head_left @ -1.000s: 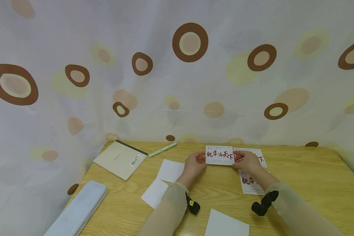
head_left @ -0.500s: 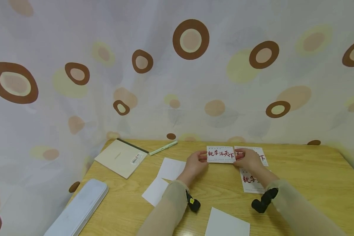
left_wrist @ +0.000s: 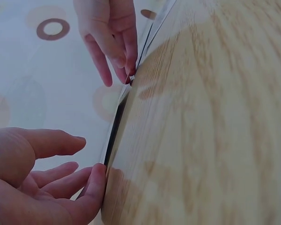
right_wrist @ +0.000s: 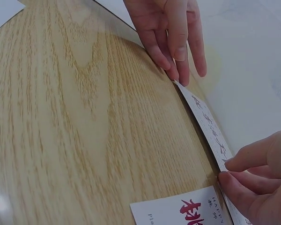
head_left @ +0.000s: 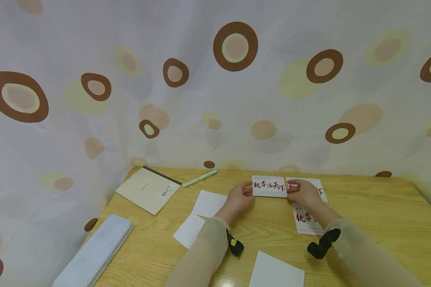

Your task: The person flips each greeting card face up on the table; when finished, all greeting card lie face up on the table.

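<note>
Printed card (head_left: 269,186) at far side of tabletop (head_left: 373,215): positioning apparently unfinished.
Left hand (head_left: 239,199): extended fingers touch left edge. Right hand (head_left: 305,195): fingers pinch right edge. Adjacent right card (head_left: 319,185) and lower card (head_left: 304,219) lie face-up, seemingly placed; white sheets (head_left: 209,204) at left are unheld, apparently pending.

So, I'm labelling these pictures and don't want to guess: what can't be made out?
Held card: small print too tiny, head view.
Rightmost card: partly behind the right hand, head view.
Lower card: right side behind the right wrist, head view.
Pale case: near end cut off by bottom edge, head view.
Notebook: cover lettering too small, head view.
</note>
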{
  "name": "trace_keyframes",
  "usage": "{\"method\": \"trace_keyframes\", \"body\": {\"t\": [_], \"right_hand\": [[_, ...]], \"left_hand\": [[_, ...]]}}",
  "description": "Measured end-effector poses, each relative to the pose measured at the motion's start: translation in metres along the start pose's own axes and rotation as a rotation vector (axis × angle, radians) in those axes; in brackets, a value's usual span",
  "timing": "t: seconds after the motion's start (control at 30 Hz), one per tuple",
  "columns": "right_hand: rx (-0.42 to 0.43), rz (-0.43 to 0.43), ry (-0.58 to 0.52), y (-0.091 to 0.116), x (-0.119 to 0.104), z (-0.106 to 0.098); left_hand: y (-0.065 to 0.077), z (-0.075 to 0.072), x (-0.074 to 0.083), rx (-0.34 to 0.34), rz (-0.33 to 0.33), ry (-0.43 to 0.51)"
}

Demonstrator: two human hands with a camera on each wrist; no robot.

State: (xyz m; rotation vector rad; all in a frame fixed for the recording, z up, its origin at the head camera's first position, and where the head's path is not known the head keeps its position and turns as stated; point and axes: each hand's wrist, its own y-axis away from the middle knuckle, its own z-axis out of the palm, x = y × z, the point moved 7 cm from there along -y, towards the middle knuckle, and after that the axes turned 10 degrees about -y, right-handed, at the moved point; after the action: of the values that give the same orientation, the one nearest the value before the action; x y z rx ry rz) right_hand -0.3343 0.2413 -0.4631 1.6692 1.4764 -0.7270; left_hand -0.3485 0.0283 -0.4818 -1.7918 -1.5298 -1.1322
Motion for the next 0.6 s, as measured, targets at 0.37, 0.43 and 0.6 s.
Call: {"method": "trace_keyframes", "body": {"t": [0.37,0.43,0.6], "right_hand": [[-0.009,-0.003,-0.016,0.0018,0.0002,-0.0019],[-0.005,-0.005,-0.026,0.0025,0.0001,-0.0022],[-0.001,-0.002,-0.024,0.0038,-0.0007,-0.0036]], "left_hand": [[0.0005,0.0000,-0.0019,-0.013,0.005,0.036],[0.0007,-0.0007,-0.0022,-0.014,0.006,0.034],[0.0024,-0.0033,-0.0023,-0.015,0.015,0.026]]}}
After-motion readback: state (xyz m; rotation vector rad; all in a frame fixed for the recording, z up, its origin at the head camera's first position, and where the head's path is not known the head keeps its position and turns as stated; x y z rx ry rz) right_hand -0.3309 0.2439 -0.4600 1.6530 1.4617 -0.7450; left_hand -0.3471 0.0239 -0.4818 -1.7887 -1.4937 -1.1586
